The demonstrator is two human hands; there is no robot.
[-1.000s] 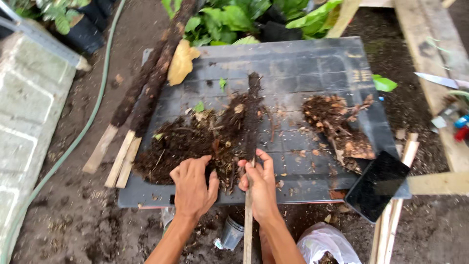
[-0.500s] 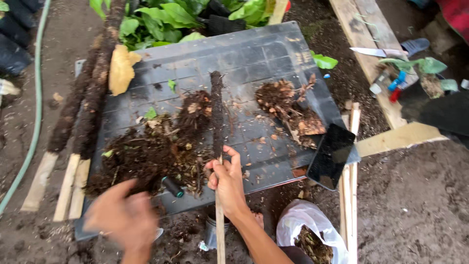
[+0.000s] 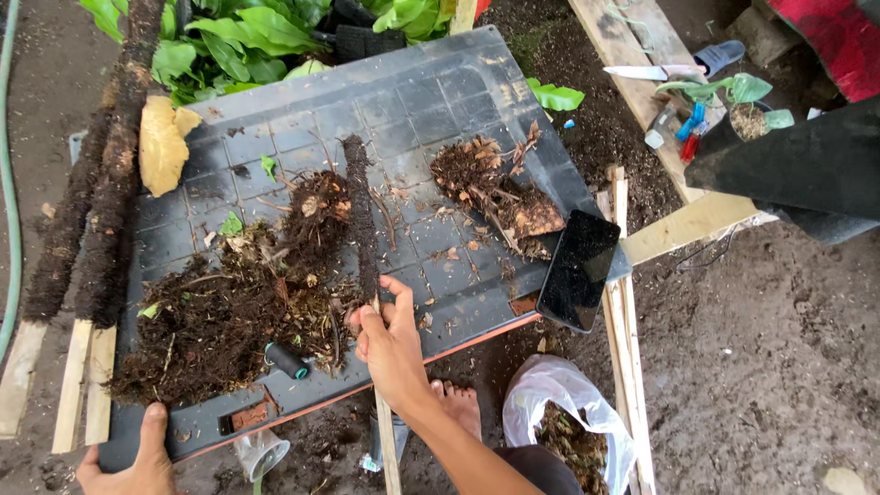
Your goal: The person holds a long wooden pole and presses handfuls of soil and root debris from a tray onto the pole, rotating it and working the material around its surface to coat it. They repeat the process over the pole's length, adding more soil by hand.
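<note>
right hand [image 3: 392,341]: fingers clamped on the fibre-wrapped stick [image 3: 360,215], at the grey tray's [image 3: 440,101] near edge
left hand [image 3: 137,458]: closed over the grey tray's near left corner
soil heap [image 3: 220,312]: on the grey tray, just left of the stick
black phone [image 3: 577,270]: on the tray's right edge

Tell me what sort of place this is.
Probably an outdoor garden potting spot: a dark grey gridded plastic tray heaped with brown fibrous potting mix, broad green leafy plants behind it, bare soil ground, and a green garden hose.
</note>
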